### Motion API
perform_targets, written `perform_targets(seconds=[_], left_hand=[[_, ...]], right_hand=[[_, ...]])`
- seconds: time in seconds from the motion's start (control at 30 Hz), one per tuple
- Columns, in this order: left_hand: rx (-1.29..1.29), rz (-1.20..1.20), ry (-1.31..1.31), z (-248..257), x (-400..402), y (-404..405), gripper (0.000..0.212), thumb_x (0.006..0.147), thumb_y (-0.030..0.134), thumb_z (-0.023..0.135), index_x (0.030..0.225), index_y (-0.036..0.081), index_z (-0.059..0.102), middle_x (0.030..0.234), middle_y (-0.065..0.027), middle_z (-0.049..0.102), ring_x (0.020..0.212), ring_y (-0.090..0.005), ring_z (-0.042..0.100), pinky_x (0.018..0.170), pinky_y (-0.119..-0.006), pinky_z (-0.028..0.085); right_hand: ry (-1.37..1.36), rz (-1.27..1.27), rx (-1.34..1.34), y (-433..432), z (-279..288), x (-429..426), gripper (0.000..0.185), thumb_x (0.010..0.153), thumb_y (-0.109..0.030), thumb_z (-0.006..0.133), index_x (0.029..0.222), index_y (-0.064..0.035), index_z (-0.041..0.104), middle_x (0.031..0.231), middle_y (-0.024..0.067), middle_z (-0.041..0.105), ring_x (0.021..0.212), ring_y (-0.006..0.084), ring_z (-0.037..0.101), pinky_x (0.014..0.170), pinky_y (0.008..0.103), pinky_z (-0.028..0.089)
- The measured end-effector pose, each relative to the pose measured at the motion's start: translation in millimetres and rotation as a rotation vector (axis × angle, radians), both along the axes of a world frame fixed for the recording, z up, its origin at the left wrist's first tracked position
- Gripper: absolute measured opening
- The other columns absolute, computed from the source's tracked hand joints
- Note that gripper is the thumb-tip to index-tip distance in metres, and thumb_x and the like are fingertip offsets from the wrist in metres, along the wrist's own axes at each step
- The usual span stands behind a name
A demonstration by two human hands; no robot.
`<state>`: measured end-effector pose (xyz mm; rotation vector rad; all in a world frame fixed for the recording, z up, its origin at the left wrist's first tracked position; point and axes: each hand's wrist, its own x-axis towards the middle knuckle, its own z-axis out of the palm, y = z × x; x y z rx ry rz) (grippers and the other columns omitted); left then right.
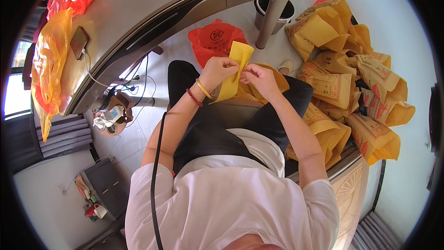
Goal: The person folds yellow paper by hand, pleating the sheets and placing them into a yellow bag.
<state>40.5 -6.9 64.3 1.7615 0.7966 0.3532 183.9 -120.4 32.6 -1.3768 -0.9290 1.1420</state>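
Note:
Over my lap, a strip of yellow paper [240,52] is pinched together at its middle, with its ends fanning up and down. My left hand [219,73] grips its left side between thumb and fingertips. From the right, my right hand [260,79] pinches the same middle part, its fingertips close to the left ones. A gold bangle [203,88] and a red beaded bracelet [194,97] circle my left wrist. Behind and below my right hand lies more yellow-orange paper [280,76], partly hidden by that hand. Just beyond, a red plastic bag [216,38] sits below the desk edge.
A desk [114,10] curves across the front, holding a phone [79,42] on a cable and an orange plastic bag [52,62]. Several filled, printed paper bags [326,83] are piled at right. A trash bin [286,15] stands behind the desk leg [272,22].

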Motion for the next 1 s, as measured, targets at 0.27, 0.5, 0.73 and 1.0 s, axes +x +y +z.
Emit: perform_targets(seconds=[0.27,0.5,0.73,1.0], left_hand=[[0.029,-0.058,0.058,2.3,-0.2,-0.3,0.020,0.077,0.016,0.062,0.085,-0.002,0.064,0.070,-0.0046,0.063,0.062,-0.0071,0.055,0.060,-0.022,0.044],[0.071,-0.083,0.001,-6.9,0.4,0.1,0.020,0.076,0.017,0.062,0.085,-0.001,0.063,0.068,-0.0050,0.063,0.062,-0.0092,0.055,0.059,-0.023,0.044],[0.112,0.077,0.064,-12.0,-15.2,27.0,0.019,0.075,0.016,0.060,0.082,-0.002,0.063,0.072,-0.0106,0.065,0.068,-0.0156,0.062,0.064,-0.026,0.047],[0.378,0.211,0.127,-7.8,-31.8,51.8,0.019,0.077,0.016,0.061,0.082,-0.003,0.062,0.068,-0.0065,0.062,0.062,-0.0095,0.055,0.059,-0.024,0.044]], right_hand=[[0.037,0.011,0.006,0.3,2.8,-0.8,0.016,0.083,-0.011,0.058,0.087,0.0045,0.059,0.076,0.0060,0.063,0.069,0.0099,0.061,0.066,0.0223,0.049],[-0.209,-0.016,-0.008,-2.2,-7.4,4.2,0.014,0.084,-0.012,0.057,0.082,0.0022,0.058,0.072,0.0043,0.061,0.065,0.0081,0.058,0.062,0.0217,0.048],[-0.197,-0.088,-0.084,-15.1,-39.3,36.0,0.014,0.082,-0.012,0.056,0.083,0.0013,0.059,0.064,0.0050,0.059,0.061,0.0105,0.058,0.059,0.0228,0.047],[-1.123,-0.001,-0.281,-37.2,-88.1,77.4,0.015,0.078,-0.018,0.055,0.076,-0.0040,0.060,0.071,0.0154,0.061,0.069,0.0321,0.060,0.062,0.0425,0.047]])
